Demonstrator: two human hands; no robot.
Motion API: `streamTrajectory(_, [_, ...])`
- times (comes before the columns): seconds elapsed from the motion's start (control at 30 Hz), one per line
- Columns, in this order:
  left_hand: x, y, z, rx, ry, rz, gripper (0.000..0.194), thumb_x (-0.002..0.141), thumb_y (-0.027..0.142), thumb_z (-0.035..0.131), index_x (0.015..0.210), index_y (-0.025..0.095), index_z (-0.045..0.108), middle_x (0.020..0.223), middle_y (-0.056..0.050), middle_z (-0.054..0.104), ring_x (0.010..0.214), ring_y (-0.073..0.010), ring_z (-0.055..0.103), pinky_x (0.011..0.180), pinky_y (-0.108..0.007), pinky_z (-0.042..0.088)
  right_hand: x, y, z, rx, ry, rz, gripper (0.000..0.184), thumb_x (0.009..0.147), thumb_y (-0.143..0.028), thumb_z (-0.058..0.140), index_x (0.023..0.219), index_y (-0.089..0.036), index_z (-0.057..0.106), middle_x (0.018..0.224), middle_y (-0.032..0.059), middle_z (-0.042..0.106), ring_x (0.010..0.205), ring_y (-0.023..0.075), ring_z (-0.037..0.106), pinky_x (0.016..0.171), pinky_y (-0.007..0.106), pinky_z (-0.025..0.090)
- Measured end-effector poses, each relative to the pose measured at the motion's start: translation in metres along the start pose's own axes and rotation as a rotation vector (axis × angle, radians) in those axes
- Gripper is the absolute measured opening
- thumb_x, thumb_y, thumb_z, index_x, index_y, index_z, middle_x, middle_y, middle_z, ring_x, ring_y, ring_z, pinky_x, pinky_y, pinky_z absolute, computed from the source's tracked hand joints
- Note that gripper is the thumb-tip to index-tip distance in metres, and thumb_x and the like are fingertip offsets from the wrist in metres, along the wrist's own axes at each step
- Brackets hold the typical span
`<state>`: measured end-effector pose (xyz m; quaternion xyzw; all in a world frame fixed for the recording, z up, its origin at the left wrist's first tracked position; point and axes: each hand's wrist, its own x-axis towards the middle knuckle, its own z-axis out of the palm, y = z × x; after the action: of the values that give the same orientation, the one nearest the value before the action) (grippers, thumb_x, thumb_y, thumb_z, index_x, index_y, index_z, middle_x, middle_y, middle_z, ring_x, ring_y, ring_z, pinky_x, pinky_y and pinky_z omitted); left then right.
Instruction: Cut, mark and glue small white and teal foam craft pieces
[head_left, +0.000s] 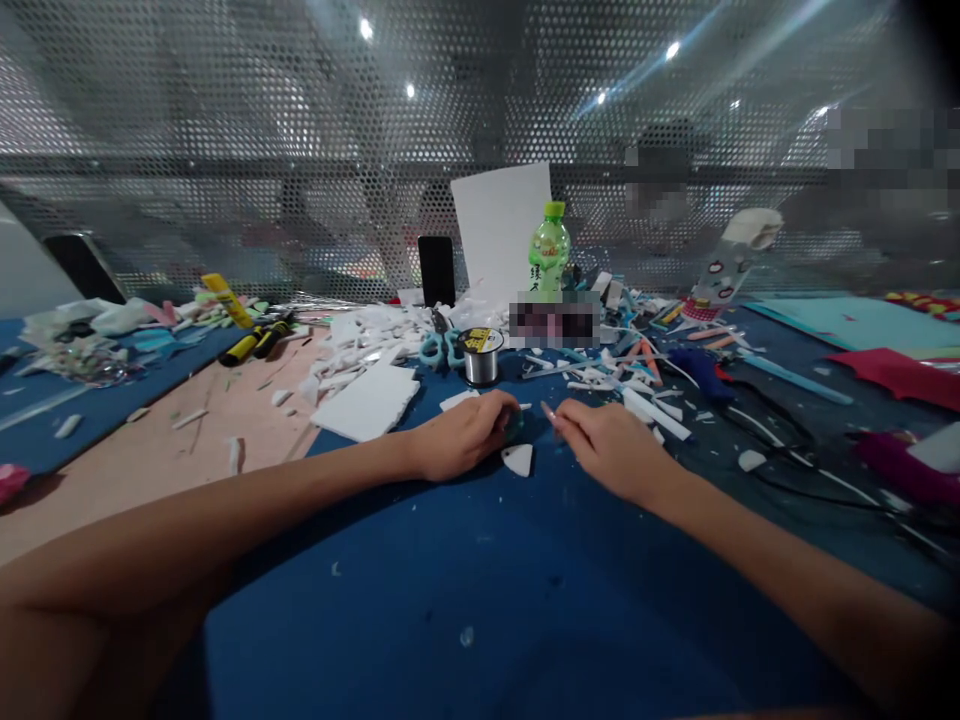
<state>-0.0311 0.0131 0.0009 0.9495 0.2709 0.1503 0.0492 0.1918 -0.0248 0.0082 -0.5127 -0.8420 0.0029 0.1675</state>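
My left hand (469, 437) is closed with the fingers curled, over the blue table. A clear greenish rounded edge (516, 428) shows at its fingertips; the hand hides the rest, and its kind is unclear. Level with it on the right, my right hand (615, 447) pinches a small thin pointed thing (548, 410), its tip towards the left hand. Just below the left fingertips lies a white wedge-shaped foam piece (518, 460) with a small dark hole. Behind the left hand stand a spool of clear line (481, 358) and light-blue-handled scissors (441, 347).
A white foam slab (367, 402) lies left of the spool. White scraps (360, 335) spread behind it. Farther back stand a green bottle (550, 255), a black phone (436, 270) and a tumbler (731, 265). To the right lies a blue glue gun (701, 372) with cables.
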Motion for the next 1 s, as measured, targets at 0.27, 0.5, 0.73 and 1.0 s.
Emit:
streamTrajectory(0.27, [-0.004,-0.006,0.002,0.13,0.047,-0.153,0.023,0.089,0.019,0.033,0.108,0.007,0.039,0.082,-0.012,0.058,0.075,-0.0189,0.055,0.066,-0.03,0.046,0.0,0.004,0.009,0.089,-0.028,0.055,0.028,0.09,-0.03,0.029,0.073,-0.018,0.047,0.049,0.0003,0.044,0.04,0.0101,0.034,0.044,0.026,0.016])
streamTrajectory(0.5, [-0.006,-0.002,0.0,0.298,0.094,-0.24,0.021,0.09,0.018,0.031,0.1,0.008,0.046,0.078,-0.013,0.06,0.082,-0.0269,0.056,0.067,-0.037,0.045,0.003,0.009,0.007,0.135,0.053,0.163,0.026,0.089,-0.027,0.029,0.069,-0.019,0.043,0.048,-0.0009,0.042,0.04,0.0101,0.035,0.044,0.025,0.018])
streamTrajectory(0.73, [0.02,-0.007,-0.008,0.338,0.02,-0.102,0.023,0.092,0.025,0.033,0.108,0.01,0.041,0.091,-0.014,0.061,0.073,-0.0201,0.06,0.054,-0.026,0.041,0.002,0.011,0.009,0.128,0.063,0.141,0.025,0.09,-0.027,0.029,0.072,-0.019,0.044,0.05,0.0003,0.046,0.043,0.0115,0.041,0.045,0.025,0.02])
streamTrajectory(1.0, [0.061,-0.024,0.0,0.352,-0.232,0.068,0.011,0.088,0.021,0.044,0.094,0.014,0.049,0.077,-0.008,0.06,0.056,-0.0151,0.054,0.047,-0.024,0.034,0.0,0.008,0.01,0.052,0.074,0.124,0.029,0.091,-0.025,0.027,0.076,-0.015,0.049,0.052,0.0036,0.05,0.042,0.0115,0.04,0.044,0.025,0.018])
